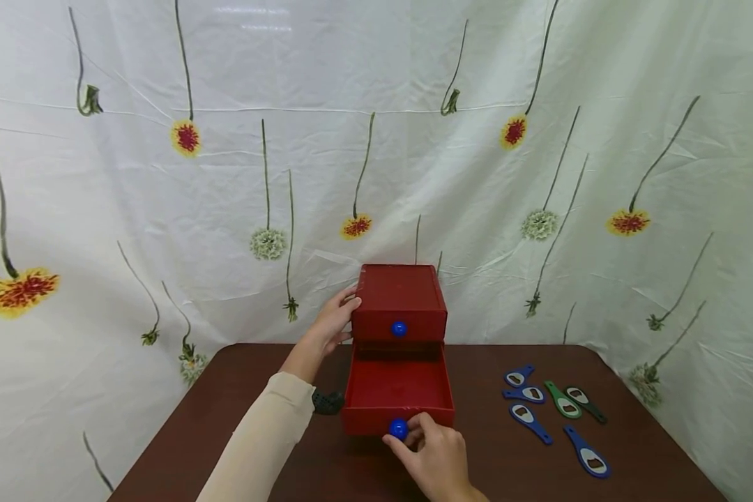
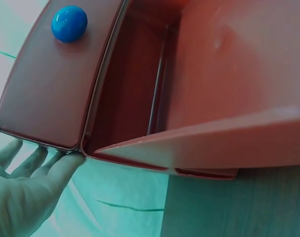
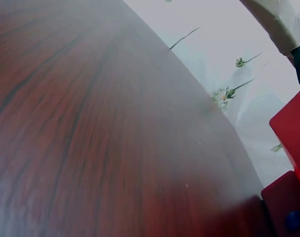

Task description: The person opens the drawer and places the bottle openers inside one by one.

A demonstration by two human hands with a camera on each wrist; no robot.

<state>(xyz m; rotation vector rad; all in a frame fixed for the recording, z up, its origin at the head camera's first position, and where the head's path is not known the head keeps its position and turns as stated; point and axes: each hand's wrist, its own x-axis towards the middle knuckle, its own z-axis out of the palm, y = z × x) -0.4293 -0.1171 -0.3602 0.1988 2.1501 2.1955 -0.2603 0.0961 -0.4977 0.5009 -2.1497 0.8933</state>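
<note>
A red drawer cabinet (image 1: 401, 287) stands on the dark table, its top drawer pushed in and the drawer (image 1: 401, 383) below it pulled far out, with its bare red floor showing. My left hand (image 1: 335, 317) rests against the cabinet's left side at the height of the top drawer, fingers fairly straight along the lower edge in the left wrist view. With thumb and fingers, my right hand (image 1: 436, 453) pinches the blue knob (image 1: 398, 428) on the front of the pulled-out drawer. Another blue knob (image 2: 69, 23) sits on the top drawer.
Several bottle openers (image 1: 530, 422), blue and green, lie spread over the right part of the table (image 1: 260, 397). Behind the table hangs a white curtain (image 1: 326, 174) with a flower print. In the right wrist view, a darker red panel (image 3: 283, 197) with a blue knob shows at the lower right.
</note>
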